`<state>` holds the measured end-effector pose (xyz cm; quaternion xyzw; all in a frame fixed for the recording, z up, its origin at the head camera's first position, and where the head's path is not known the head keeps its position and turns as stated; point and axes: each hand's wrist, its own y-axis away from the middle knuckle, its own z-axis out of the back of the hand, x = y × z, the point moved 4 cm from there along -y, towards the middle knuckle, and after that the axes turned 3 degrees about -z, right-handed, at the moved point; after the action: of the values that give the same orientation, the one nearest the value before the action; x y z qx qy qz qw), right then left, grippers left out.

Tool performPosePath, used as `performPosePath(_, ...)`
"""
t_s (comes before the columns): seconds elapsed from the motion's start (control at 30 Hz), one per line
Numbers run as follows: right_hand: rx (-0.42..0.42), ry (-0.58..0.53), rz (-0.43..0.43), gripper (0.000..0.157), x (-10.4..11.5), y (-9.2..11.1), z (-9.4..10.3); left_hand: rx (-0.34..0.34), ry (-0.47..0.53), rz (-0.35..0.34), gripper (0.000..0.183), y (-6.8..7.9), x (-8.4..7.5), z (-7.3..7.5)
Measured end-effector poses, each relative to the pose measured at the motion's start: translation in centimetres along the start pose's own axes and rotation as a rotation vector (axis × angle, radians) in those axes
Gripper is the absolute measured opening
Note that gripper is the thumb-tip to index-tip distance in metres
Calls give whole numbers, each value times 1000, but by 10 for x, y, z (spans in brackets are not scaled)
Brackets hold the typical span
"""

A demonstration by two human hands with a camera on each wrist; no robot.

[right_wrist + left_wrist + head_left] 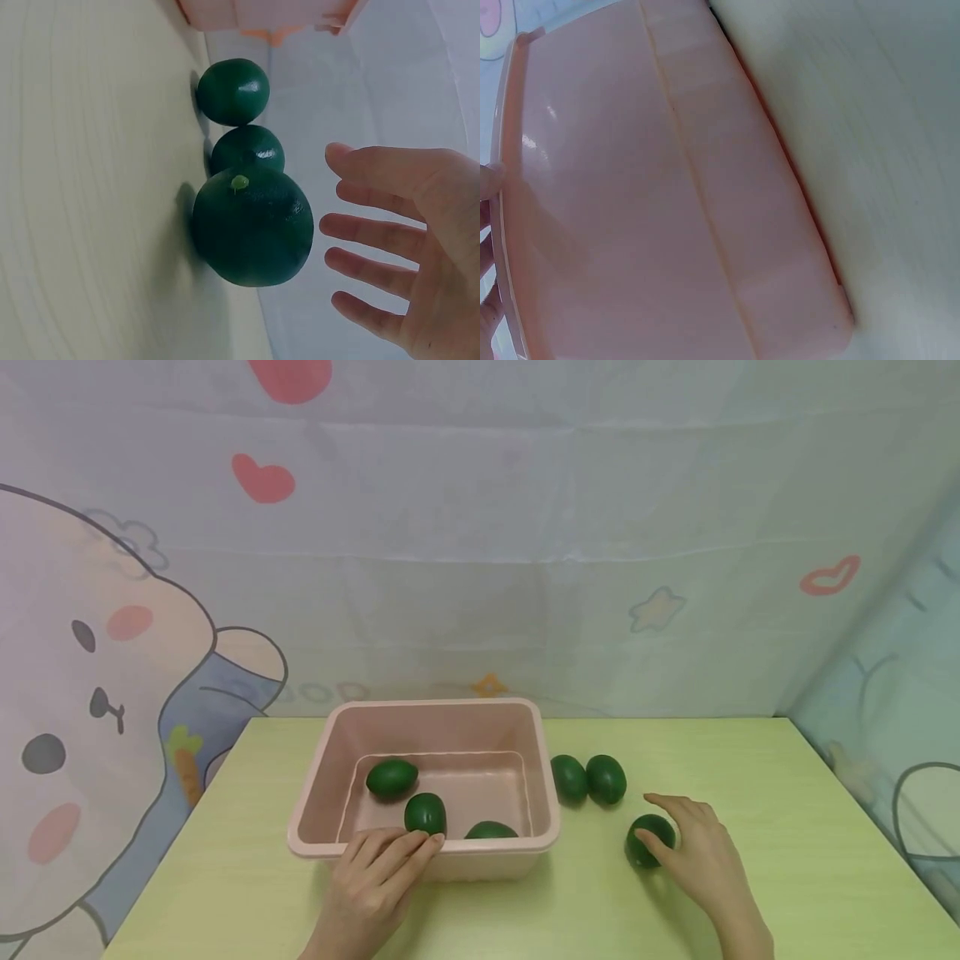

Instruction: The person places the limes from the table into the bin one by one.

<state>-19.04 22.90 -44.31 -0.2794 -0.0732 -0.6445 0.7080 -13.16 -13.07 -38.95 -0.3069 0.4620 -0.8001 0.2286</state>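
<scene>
In the head view my left hand (378, 885) rests on the near rim of a pink plastic bin (480, 864), fingertips at its edge. The left wrist view shows the bin's outer wall (630, 195) with the fingers (489, 182) at the rim. Three dark green avocados lie in the bin: one avocado (392, 777) at left, another avocado (425, 814) by my fingertips, and an avocado (491, 830) partly hidden by the near wall. My right hand (697, 852) is spread beside a single avocado (642, 853) on the table; the right wrist view shows a gap between fingers and avocado (253, 229).
Two more avocados, a left one (569, 779) and a right one (606, 779), sit side by side right of the bin. The pale yellow-green table (810, 843) ends at a cartoon-printed cloth (465, 627). A dark cable-like loop (900, 814) shows at far right.
</scene>
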Motion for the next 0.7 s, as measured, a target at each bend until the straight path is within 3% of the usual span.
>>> performPosePath(0.23,-11,1,5,50,-10,1,0,5,-6,-3,28,0,0,-1)
performPosePath(0.7,109,16,-104,63,-21,2,-4,8,-4,-3,27,3,0,-1)
